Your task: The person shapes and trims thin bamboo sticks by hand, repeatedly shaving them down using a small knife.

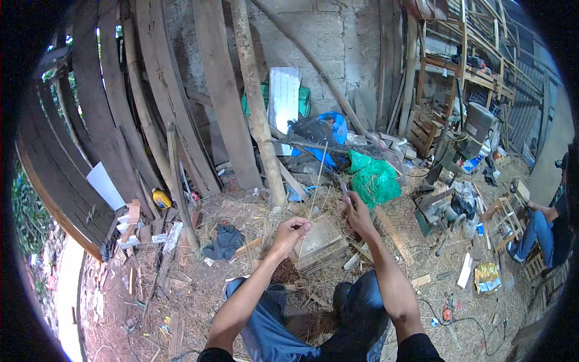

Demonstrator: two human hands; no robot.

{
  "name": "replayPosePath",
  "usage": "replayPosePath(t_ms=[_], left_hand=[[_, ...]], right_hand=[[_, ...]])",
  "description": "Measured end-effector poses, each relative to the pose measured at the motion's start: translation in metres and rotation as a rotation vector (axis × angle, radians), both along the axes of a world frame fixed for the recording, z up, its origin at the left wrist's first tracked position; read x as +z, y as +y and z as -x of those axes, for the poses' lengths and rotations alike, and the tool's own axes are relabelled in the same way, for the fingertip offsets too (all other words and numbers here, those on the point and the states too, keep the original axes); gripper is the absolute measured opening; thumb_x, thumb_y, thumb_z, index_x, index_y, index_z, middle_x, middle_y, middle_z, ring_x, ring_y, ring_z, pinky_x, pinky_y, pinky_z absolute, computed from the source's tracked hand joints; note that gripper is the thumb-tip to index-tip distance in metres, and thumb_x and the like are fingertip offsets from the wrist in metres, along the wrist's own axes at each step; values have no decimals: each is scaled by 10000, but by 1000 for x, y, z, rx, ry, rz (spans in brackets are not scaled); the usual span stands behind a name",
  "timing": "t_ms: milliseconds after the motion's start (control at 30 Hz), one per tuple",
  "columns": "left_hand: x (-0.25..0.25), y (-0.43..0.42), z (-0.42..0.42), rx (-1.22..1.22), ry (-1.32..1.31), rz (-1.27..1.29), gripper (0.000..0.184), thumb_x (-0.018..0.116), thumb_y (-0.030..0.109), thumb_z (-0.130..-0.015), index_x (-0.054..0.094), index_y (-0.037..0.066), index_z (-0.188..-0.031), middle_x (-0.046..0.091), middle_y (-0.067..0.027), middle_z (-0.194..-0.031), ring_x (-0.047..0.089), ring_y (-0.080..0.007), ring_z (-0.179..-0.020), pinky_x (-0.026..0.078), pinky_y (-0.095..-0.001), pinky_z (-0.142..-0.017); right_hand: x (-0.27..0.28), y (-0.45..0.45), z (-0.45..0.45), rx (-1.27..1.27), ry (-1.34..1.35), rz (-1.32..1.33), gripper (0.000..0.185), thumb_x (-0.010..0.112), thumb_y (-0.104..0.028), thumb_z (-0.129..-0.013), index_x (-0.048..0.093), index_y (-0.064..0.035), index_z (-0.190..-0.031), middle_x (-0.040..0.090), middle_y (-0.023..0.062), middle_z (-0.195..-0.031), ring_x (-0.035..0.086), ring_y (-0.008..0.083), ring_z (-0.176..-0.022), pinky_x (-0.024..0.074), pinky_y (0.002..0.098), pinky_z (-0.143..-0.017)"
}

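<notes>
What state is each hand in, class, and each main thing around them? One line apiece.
Left hand: closed, pinching the thin strip
Thin strip: raised, slanting
Right hand: closed around the blade-like tool
Blade-like tool: held, pointing up
Wooden block: resting on the ground
Green plastic bag: crumpled
White panel: propped up
Yellow packet: lying on the ground
Yellow bottle: cap's state too small to tell

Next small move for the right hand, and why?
Probably bring the blade-like tool in the right hand toward the thin stick: the left hand grips the stick, while the tool appears apart from it.
</notes>
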State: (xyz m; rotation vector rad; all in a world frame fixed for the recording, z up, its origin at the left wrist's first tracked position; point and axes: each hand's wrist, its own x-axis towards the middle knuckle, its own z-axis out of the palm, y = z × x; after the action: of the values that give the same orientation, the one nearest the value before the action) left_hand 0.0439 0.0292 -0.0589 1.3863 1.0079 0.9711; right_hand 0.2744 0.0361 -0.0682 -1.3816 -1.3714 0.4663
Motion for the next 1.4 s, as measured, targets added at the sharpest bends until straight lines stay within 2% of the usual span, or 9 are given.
replayPosePath(t_ms=[167, 267, 333, 467, 667, 933, 1000, 1133, 1400], left_hand=[[-4, 13, 5, -1, -17, 24, 176, 655, 142, -852, 645, 40, -995, 632, -20, -848, 560, -78, -733, 435, -217, -606], [-3, 14, 6, 16, -40, 64, 180, 651, 159, -857, 651, 42, -994, 635, -10, -862, 567, -76, -743, 434, -213, -611], [-2, 12, 6, -21, -74, -3, 225, 651, 154, -858, 652, -14, -1008, 645, -29, -820, 541, -85, -665, 450, -228, -590], [13, 7, 8, -57, 17, 24, 228, 637, 180, -869, 666, 2, -1009, 644, -14, -807, 529, -80, -652, 439, -233, -584], [12, -5, -5, -93, 231, -246, 236, 617, 221, -887, 675, 20, -997, 583, 22, -717, 455, -35, -615, 359, -201, -530], [24, -18, -18, -136, -70, 118, 223, 562, 188, -923, 635, -14, -981, 449, 40, -624, 360, -50, -562, 291, -207, -506], [27, -27, -18, -152, -29, 97, 223, 562, 191, -923, 632, -11, -986, 446, 41, -624, 355, -50, -562, 291, -206, -510], [23, -20, -18, -200, -68, 103, 222, 564, 201, -922, 628, -1, -988, 440, 44, -634, 354, -51, -572, 292, -202, -519], [28, -22, -27, -230, -109, 103, 244, 554, 231, -925, 629, 7, -985, 439, 61, -644, 355, -42, -587, 283, -189, -548]], right_hand=[[4, 0, 10, 7, -166, -38, 257, 472, -180, -933, 556, -28, -1123, 604, 99, -686, 600, 196, -660, 461, 337, -614], [20, -11, 25, 217, -203, -98, 213, 520, -147, -878, 548, -8, -1037, 619, 223, -886, 619, 352, -841, 471, 400, -698], [27, -22, 40, 281, -247, -329, 190, 557, -133, -847, 548, -32, -1007, 622, 192, -778, 625, 355, -737, 470, 427, -619], [27, -28, 49, 225, -468, -101, 193, 607, -207, -790, 588, -114, -959, 615, 161, -635, 597, 394, -582, 476, 494, -568], [3, -11, 43, -36, -637, 70, 125, 587, -238, -756, 682, -158, -774, 619, 168, -637, 617, 356, -587, 496, 461, -562], [7, -5, 22, -206, -737, 15, 136, 600, -239, -740, 697, -156, -785, 639, 150, -668, 636, 328, -609, 513, 436, -558], [11, -1, 6, -372, -520, 162, 143, 611, -231, -757, 696, -120, -727, 606, 203, -628, 618, 377, -615, 501, 469, -596], [1, -9, 17, -126, -616, -81, 122, 617, -211, -735, 698, -120, -740, 602, 204, -625, 614, 377, -595, 511, 463, -592], [4, -3, 14, -258, -699, -4, 133, 595, -199, -708, 687, -109, -737, 623, 167, -638, 630, 342, -609, 512, 442, -562]])
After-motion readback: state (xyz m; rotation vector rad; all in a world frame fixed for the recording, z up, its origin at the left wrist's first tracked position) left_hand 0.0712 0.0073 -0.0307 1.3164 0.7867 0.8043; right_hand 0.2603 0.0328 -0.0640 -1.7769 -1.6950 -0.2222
